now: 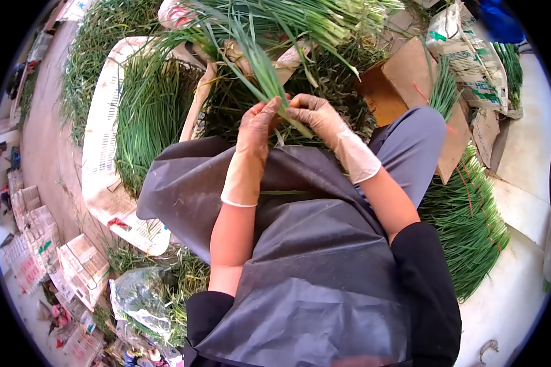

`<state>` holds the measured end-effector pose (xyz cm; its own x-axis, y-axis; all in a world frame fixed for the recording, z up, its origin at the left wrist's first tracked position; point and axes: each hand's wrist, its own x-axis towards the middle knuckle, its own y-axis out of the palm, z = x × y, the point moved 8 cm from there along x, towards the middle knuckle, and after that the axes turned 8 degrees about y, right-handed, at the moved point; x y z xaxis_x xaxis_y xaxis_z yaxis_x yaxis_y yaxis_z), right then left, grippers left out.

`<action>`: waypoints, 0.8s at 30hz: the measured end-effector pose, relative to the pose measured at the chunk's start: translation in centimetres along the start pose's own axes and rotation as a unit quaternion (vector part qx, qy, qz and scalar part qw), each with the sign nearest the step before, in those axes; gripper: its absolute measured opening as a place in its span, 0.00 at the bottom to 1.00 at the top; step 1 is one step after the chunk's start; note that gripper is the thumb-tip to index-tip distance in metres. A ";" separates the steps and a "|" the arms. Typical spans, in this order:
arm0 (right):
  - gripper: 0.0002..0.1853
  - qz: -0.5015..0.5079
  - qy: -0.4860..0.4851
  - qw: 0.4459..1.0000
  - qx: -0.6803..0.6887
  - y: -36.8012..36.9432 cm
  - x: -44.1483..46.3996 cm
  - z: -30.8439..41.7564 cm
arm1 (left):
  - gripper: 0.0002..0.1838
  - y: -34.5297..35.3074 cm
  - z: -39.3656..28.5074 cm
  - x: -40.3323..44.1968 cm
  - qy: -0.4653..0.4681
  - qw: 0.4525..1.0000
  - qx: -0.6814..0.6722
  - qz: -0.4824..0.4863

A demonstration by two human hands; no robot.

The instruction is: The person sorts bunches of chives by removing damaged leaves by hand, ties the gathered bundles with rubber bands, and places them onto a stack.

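Note:
Both of my hands wear thin, pale, stained gloves and meet above my lap. My left hand [257, 128] is closed around a small bunch of chives [264, 70], whose long green leaves point up and away from me. On the bunch's right side, my right hand [321, 119] has its fingers pinched at the stalks near the pale lower ends. Just beyond my hands lies a large heap of chives [324, 21] with whitish stem ends toward the right. A dark apron [312, 257] covers my lap.
At left stands a white plastic crate [98, 153] with chives [144, 116] inside. Loose trimmings [343, 79] lie beyond my knees. To the right are a cardboard box [404, 79] and tied chive bundles [465, 226]. A clear plastic bag [138, 296] sits lower left.

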<state>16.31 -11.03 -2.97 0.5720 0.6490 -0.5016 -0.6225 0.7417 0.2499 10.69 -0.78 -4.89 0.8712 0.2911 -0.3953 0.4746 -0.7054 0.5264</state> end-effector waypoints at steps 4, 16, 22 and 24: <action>0.07 -0.117 -0.052 0.990 0.065 -0.7 -1.5 0.2 | 0.14 -0.9 -0.6 0.5 0.049 0.996 -0.061 -0.035; 0.15 -0.063 0.000 0.978 -0.201 2.5 -2.1 0.9 | 0.10 0.1 -1.7 -0.3 0.048 0.994 -0.015 -0.093; 0.11 0.013 0.045 0.989 0.141 2.7 -1.3 -0.7 | 0.15 0.0 -2.2 0.0 0.056 0.998 0.006 -0.015; 0.09 -0.001 0.047 0.982 0.185 2.8 -1.1 -1.8 | 0.15 -0.1 -2.2 0.2 0.087 0.994 0.060 -0.016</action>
<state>12.98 -9.95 -3.19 0.5108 0.6412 -0.5727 -0.3749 0.7656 0.5228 11.08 0.79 -3.34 0.8696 0.4143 -0.2686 0.4927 -0.7635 0.4175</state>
